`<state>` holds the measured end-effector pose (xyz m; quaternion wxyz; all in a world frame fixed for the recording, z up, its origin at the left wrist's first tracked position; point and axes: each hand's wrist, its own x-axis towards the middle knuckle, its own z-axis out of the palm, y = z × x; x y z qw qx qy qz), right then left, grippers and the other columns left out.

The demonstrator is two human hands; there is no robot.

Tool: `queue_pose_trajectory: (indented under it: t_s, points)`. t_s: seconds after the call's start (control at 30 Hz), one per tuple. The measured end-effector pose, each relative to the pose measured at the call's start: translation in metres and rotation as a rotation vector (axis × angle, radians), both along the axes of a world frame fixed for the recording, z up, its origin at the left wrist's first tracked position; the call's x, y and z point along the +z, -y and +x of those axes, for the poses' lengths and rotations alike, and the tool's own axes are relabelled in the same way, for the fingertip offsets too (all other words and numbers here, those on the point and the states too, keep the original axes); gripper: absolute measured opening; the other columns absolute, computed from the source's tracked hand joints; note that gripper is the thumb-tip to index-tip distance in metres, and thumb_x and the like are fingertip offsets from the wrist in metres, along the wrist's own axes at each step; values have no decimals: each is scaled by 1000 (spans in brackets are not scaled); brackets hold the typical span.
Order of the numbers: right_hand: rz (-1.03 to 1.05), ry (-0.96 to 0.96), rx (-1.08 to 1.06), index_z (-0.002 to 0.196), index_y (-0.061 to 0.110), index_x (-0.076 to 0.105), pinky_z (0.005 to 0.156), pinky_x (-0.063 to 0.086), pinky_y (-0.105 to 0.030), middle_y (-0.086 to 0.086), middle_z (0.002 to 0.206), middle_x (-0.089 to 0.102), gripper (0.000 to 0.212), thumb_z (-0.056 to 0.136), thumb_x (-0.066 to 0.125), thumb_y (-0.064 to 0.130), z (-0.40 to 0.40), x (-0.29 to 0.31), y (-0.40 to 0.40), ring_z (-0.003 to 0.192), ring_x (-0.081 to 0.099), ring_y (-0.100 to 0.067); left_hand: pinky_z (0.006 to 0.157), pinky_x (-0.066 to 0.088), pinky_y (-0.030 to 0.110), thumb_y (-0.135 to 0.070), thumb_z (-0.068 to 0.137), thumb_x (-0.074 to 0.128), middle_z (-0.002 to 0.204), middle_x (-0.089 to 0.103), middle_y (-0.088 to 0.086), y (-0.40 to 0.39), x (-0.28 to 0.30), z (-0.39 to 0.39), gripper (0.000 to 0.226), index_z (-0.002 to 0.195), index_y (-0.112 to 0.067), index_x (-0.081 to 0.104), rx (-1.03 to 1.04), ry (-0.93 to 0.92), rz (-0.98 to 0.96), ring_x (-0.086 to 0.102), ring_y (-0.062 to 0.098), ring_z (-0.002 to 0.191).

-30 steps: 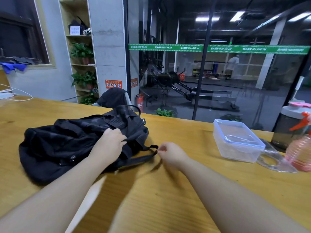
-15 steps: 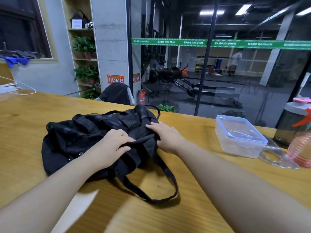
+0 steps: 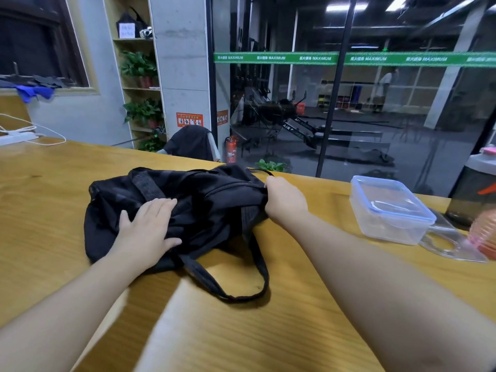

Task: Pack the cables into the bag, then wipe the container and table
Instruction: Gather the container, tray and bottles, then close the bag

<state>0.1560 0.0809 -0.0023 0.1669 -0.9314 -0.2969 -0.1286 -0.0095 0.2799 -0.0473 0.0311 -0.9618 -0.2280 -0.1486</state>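
A black fabric bag [image 3: 214, 202] lies slumped on the wooden table [image 3: 295, 304], one strap looping toward me. My left hand [image 3: 146, 229] rests flat on the bag's left half, fingers spread. My right hand [image 3: 284, 201] is closed on the bag's right end, by the zipper line. A clear plastic container [image 3: 389, 210] with a blue-rimmed lid stands to the right of the bag. No cables show in this view.
A clear flat lid or tray [image 3: 451, 242] lies right of the container, beside a pink spray bottle [image 3: 485, 237] and a dark jar [image 3: 477, 189]. A white power strip with cord [image 3: 18, 135] sits far left. A chair back [image 3: 192, 143] stands behind the table's far edge.
My right hand moved from the table onto the bag and then gripped its right end. My left hand flattened on the bag. The bag shifted right and its strap fell toward me.
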Motion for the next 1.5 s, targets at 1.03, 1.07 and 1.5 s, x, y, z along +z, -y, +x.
queue_pose_trajectory:
  t_s: [1.03,1.07,1.5]
  points:
    - [39,-77,-37,81,16,52,64,41,-33,0,83,59,35,75,75,42,79,32,113,82,56,-22,87,47,38,-25,85,64,141,37,12,31,-3,183,72,142,-13,21,-34,108,-230,47,31,119]
    - [54,-156,1,84,14,55,67,44,-34,0,86,61,35,73,78,38,82,30,116,83,57,-21,85,47,36,-32,84,65,136,45,12,26,-3,183,73,141,-13,25,-62,80,-270,52,29,113]
    - [-78,-579,167,99,37,63,61,36,-10,16,80,57,35,82,58,7,93,29,139,68,50,3,101,39,28,-38,82,65,139,46,-6,-8,1,176,64,140,-24,40,-294,-155,-464,45,16,126]
